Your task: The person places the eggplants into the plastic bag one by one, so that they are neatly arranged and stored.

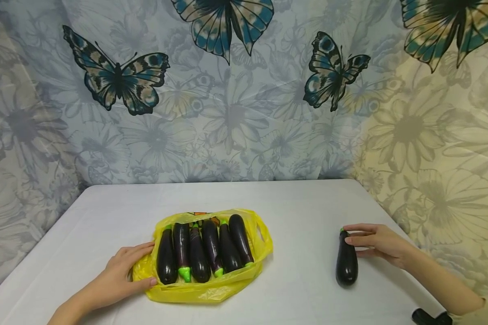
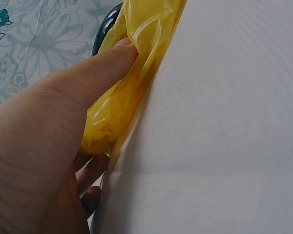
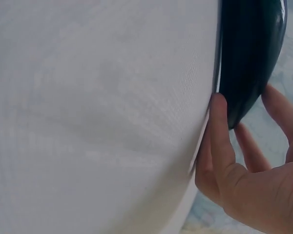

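A yellow plastic bag lies spread on the table, with several dark purple eggplants side by side in its opening. At the bag's left end, my left hand holds its edge between the thumb and fingers. The left wrist view shows that thumb pressed on the plastic, the other fingers partly hidden behind it. A single eggplant lies apart on the right side of the table. My right hand touches its upper, stem end with extended fingers; in the right wrist view they are spread around the eggplant's tip.
A white cloth covers the table. Behind it hangs a fabric backdrop printed with butterflies and flowers. A black object shows at the lower right beside the right sleeve.
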The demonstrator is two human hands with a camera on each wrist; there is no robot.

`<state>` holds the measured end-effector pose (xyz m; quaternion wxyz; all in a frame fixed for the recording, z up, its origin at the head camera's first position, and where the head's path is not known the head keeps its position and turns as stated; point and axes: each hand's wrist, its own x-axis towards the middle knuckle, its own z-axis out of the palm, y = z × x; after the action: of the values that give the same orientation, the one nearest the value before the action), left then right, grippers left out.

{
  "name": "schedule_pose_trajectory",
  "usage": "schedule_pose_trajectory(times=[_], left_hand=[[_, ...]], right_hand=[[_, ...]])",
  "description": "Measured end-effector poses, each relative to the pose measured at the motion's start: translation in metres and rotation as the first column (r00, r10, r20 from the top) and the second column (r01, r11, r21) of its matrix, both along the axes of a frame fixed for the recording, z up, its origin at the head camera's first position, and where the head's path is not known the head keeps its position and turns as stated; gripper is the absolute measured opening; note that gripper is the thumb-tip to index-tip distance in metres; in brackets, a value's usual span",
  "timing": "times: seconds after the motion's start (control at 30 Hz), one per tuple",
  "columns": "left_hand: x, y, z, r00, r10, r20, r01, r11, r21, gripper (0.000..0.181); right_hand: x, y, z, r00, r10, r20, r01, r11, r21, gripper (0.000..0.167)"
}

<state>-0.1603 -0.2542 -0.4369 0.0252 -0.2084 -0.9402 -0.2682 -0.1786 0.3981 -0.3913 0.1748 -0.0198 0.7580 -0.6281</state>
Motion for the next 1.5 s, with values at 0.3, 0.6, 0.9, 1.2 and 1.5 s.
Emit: schedule_pose_trajectory(times=[0.3,0.6,0.9,1.2,1.5], left_hand=[[0.001,0.001,0.001,0.999,-0.007,-0.046,0.007,1.000,0.005,0.080],[0.002,0.001,-0.001,0.999,-0.002,-0.043,0.003,1.000,0.008,0.079],[0.002,0.001,0.002,1.000,0.005,-0.002,-0.005,1.000,0.010,0.079],[0.001,0.002,0.002,1.000,0.005,0.010,-0.005,1.000,0.009,0.080],[0.002,0.003,0.002,1.000,0.003,-0.017,-0.003,1.000,0.009,0.079]], right_hand=[[0.000,-0.010,0.004,0.999,-0.004,-0.031,0.006,0.998,0.066,0.047],[-0.004,-0.009,0.003,0.999,0.015,-0.030,-0.013,0.999,0.049,0.045],[-0.004,-0.006,0.004,0.999,0.033,-0.004,-0.033,0.999,-0.021,0.039],[-0.004,-0.004,0.004,0.998,0.068,0.017,-0.067,0.996,-0.064,0.039],[-0.005,-0.003,0.003,0.996,0.082,0.017,-0.080,0.993,-0.081,0.041]])
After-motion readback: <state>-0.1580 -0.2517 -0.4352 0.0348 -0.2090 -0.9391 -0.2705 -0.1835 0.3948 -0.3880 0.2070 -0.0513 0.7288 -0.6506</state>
